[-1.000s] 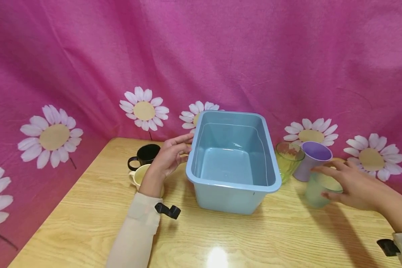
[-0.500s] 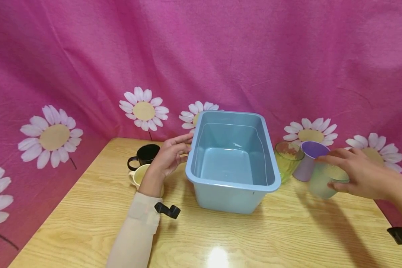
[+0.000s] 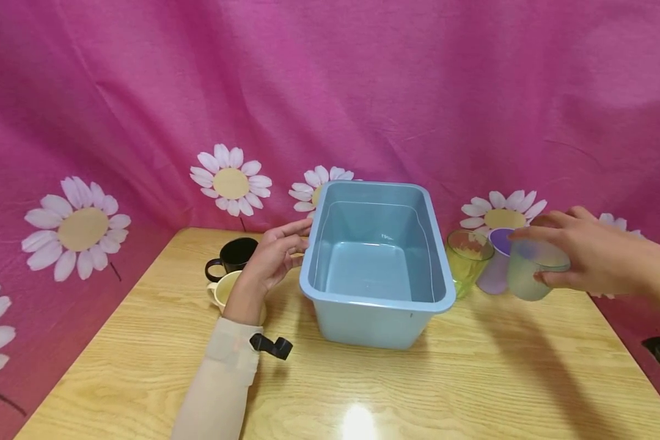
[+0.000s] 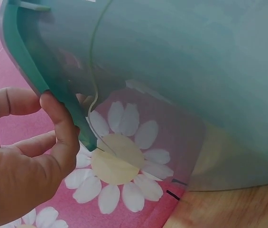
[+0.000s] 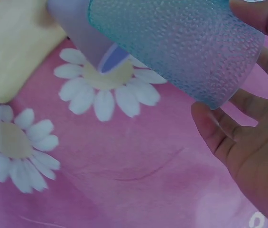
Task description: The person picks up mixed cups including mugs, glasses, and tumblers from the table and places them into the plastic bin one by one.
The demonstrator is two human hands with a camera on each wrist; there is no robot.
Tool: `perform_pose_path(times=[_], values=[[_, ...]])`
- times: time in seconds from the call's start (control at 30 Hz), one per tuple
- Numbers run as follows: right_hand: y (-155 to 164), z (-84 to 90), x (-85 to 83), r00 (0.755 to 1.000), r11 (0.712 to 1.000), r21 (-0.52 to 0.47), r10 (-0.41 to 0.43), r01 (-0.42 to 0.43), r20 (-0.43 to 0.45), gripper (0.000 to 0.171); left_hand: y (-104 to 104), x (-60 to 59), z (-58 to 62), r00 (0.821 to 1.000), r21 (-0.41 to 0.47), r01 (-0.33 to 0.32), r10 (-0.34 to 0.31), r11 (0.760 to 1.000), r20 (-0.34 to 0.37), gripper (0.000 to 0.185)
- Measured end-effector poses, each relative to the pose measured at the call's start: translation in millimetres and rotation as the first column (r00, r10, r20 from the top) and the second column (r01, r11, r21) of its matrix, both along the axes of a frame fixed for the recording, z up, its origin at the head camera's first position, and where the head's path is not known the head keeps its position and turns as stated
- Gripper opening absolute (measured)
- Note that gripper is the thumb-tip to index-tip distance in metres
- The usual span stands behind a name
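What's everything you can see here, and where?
floral cloth: 1, magenta, background
table: 1, light wood, foreground
tub: 1, blue, on table
back mug: 1, black, left of tub
front mug: 1, cream, left of tub
glass: 1, lime, right of tub
cup: 1, purple, beside glass
tumbler: 1, pale green, right of cup
sleeves: 2, beige, forearms
wrist pieces: 2, black, wrists
left hand: 1, bare, at tub's rim
right hand: 1, bare, around tumbler
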State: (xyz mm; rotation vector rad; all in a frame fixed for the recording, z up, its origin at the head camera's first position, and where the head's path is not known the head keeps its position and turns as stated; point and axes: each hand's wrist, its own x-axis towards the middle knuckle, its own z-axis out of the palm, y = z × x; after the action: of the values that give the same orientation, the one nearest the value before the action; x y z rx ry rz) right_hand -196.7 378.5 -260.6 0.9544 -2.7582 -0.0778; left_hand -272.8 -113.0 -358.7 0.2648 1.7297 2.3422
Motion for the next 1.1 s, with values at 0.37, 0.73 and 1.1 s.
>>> perform_pose_path(times=[0.37,0.73,1.1], values=[[-21.5,48.7,-6.4,0.997,0.995,0.081,-0.065,0.062,0.034,0.07,1.0,2.9,2.9,1.0,-0.027,-0.008,0.008,1.0,-0.002,0.056],[-49.9,80.7,-18.2,0.997,0.995,0.079,0.071,-0.068,-0.031,0.07,1.2,2.8,1.9,1.0,-0.03,-0.009,0.009,1.0,-0.001,0.055],[-74.8,94.8,-17.9,0.994,0.99,0.094,0.104,-0.101,-0.034,0.069,0.9,3.0,2.4,1.0,-0.038,-0.008,0.008,0.999,-0.012,0.055]])
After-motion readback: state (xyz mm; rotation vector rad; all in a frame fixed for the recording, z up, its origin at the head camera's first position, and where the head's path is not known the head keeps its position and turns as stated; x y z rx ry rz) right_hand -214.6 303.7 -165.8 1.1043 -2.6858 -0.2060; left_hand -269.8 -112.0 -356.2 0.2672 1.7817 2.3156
